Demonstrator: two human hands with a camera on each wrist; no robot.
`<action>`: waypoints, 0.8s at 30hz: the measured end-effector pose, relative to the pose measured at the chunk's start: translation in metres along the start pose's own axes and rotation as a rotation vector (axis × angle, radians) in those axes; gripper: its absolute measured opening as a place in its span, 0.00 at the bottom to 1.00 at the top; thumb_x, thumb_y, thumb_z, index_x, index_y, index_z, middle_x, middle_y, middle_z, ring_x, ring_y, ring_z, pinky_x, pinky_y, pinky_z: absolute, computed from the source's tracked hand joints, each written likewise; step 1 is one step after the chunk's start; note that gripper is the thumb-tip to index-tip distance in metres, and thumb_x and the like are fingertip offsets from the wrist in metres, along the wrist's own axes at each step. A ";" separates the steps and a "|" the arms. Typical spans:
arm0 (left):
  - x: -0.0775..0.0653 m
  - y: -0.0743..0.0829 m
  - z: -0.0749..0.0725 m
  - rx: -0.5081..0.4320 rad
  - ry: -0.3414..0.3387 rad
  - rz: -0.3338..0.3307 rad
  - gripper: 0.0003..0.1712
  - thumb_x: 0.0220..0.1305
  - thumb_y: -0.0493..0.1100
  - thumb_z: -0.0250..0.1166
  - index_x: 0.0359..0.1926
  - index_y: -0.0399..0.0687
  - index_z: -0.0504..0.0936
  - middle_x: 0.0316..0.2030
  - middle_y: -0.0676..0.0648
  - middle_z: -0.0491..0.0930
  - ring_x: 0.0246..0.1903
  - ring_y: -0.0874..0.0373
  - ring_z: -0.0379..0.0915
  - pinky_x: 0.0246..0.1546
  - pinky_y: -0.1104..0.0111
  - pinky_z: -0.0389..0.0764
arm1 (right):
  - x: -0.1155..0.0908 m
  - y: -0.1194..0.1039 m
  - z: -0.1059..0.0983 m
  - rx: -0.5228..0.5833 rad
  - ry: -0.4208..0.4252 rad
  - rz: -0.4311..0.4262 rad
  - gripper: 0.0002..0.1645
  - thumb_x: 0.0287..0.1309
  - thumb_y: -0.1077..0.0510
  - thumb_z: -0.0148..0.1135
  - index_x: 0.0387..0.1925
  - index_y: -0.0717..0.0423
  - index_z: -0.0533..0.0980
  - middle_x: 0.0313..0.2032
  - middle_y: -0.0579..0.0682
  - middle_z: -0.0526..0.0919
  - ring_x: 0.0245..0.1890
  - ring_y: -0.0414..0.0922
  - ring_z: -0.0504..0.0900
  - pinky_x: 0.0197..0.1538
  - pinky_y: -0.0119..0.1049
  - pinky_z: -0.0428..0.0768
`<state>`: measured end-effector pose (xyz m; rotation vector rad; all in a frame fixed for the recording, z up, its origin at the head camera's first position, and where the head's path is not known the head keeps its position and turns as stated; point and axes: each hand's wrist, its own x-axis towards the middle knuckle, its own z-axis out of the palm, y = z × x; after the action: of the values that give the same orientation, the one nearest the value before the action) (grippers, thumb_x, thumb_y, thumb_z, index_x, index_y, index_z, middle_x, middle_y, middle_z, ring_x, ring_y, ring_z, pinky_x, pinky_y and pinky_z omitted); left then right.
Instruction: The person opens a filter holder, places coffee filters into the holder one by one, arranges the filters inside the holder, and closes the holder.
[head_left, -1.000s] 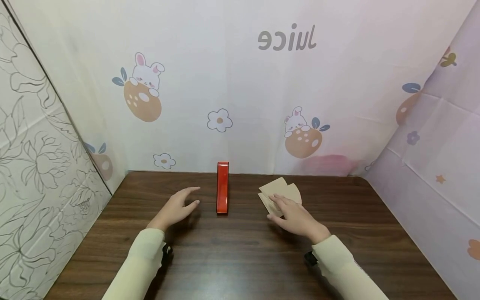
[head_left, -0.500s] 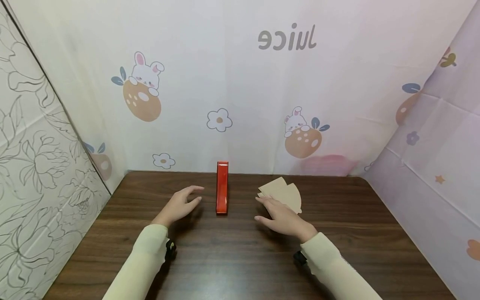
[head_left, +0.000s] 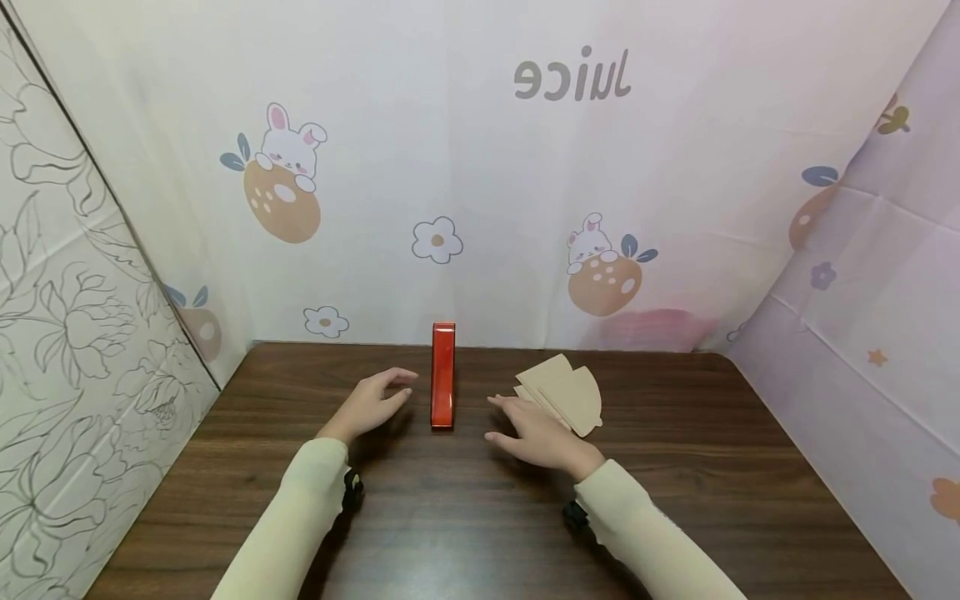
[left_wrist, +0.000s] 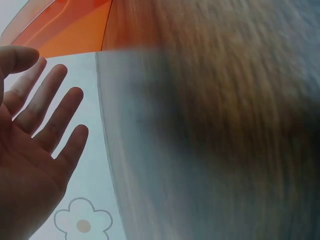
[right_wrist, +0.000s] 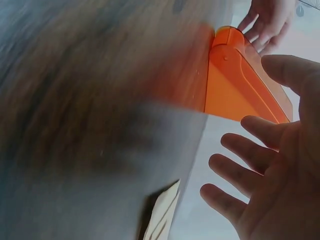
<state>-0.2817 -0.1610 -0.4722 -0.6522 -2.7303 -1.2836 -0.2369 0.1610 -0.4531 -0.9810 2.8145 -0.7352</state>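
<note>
A person's left hand (head_left: 371, 405) and right hand (head_left: 538, 434) extend forward, fingers (left_wrist: 60, 118) parted and relaxed, sleeved forearms (head_left: 291, 512) angled inward from below.

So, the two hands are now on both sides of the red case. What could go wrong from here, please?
The narrow red case stands between the left hand and the right hand, touching neither; if one hand meets it first, it might tip or slide. Its glossy surface may also be slippery to grip. In the head view the right hand partly covers the overlapping tan paper pieces, so it could brush them apart.
</note>
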 end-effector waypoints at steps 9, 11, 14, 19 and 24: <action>0.008 0.001 0.007 -0.023 0.015 -0.023 0.17 0.72 0.38 0.61 0.59 0.41 0.78 0.54 0.41 0.81 0.55 0.46 0.77 0.58 0.49 0.73 | 0.012 -0.007 0.007 0.014 -0.008 0.028 0.40 0.70 0.42 0.59 0.71 0.63 0.64 0.68 0.58 0.70 0.68 0.54 0.67 0.67 0.51 0.66; 0.010 0.002 0.007 -0.030 0.016 -0.042 0.18 0.72 0.38 0.61 0.60 0.40 0.78 0.54 0.41 0.82 0.55 0.46 0.76 0.58 0.49 0.73 | 0.016 -0.009 0.008 0.033 -0.011 0.035 0.40 0.70 0.43 0.59 0.71 0.64 0.64 0.68 0.58 0.70 0.68 0.54 0.67 0.67 0.51 0.66; 0.014 0.003 0.008 -0.041 0.014 -0.071 0.18 0.72 0.39 0.60 0.60 0.41 0.78 0.53 0.42 0.82 0.54 0.46 0.76 0.58 0.49 0.74 | 0.020 -0.012 0.010 0.069 -0.013 0.048 0.39 0.69 0.45 0.60 0.71 0.65 0.64 0.67 0.60 0.70 0.68 0.54 0.68 0.67 0.50 0.66; 0.022 0.002 0.009 -0.059 -0.003 -0.111 0.19 0.73 0.41 0.59 0.62 0.43 0.77 0.54 0.43 0.81 0.55 0.46 0.76 0.57 0.49 0.74 | 0.028 -0.015 0.013 0.105 -0.007 0.063 0.40 0.69 0.45 0.61 0.70 0.67 0.63 0.66 0.61 0.70 0.67 0.55 0.68 0.67 0.50 0.67; 0.028 0.000 0.010 -0.100 -0.011 -0.133 0.20 0.73 0.40 0.59 0.63 0.42 0.75 0.54 0.42 0.81 0.55 0.46 0.75 0.58 0.49 0.73 | 0.037 -0.014 0.020 0.112 -0.004 0.094 0.42 0.68 0.43 0.61 0.71 0.66 0.63 0.66 0.61 0.70 0.67 0.55 0.69 0.67 0.50 0.67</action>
<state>-0.3056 -0.1436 -0.4729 -0.4939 -2.7753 -1.4571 -0.2534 0.1208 -0.4611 -0.8267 2.7595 -0.8664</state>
